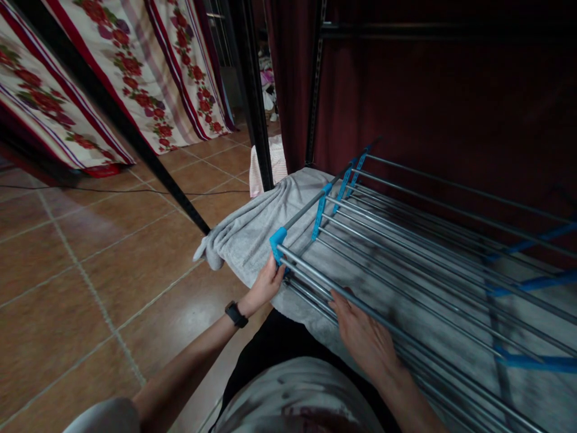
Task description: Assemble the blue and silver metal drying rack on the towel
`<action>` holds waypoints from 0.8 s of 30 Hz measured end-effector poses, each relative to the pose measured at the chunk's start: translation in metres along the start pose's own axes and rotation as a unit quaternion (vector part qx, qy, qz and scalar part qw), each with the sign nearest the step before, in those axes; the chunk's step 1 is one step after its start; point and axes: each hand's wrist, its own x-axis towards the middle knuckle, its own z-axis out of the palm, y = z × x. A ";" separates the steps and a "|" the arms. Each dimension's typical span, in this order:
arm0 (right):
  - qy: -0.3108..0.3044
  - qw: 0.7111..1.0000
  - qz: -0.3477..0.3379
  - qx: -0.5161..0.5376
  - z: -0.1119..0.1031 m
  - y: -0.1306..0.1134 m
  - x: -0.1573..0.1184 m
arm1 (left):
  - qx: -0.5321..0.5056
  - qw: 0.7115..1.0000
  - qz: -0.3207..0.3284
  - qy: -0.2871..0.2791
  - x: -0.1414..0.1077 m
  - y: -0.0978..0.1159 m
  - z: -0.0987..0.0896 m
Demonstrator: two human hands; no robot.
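A metal drying rack (387,237) with grey rods and blue plastic joints lies across a grey blanket (252,240) in front of me. My left hand (269,281), with a dark watch on its wrist, is closed around the near left corner of the rack, just below a blue corner joint (278,240). Farther right, my right hand (360,328) is at the front rods, its fingers curled around them from beneath; the fingertips are partly hidden by the bars. The rack's right end runs out of view.
Black metal posts (252,90) frame the bed-like surface on the left and back. A dark red curtain (428,102) hangs behind the rack. Floral curtains (130,66) hang at upper left above the tiled floor (90,264). A thin cable (202,193) crosses the floor near a pinkish cloth (256,174).
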 end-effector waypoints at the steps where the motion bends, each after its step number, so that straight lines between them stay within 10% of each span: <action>1: 0.001 1.000 0.000 0.004 0.000 0.000 0.000 | 0.001 1.000 0.001 0.001 0.000 -0.001 0.000; 19: -0.039 0.997 0.023 0.068 -0.012 0.001 0.010 | -0.006 1.000 0.030 0.001 0.002 -0.005 0.004; 24: 0.080 0.997 -0.011 -0.014 0.003 -0.013 -0.003 | -0.007 0.999 0.024 -0.039 0.005 -0.007 -0.004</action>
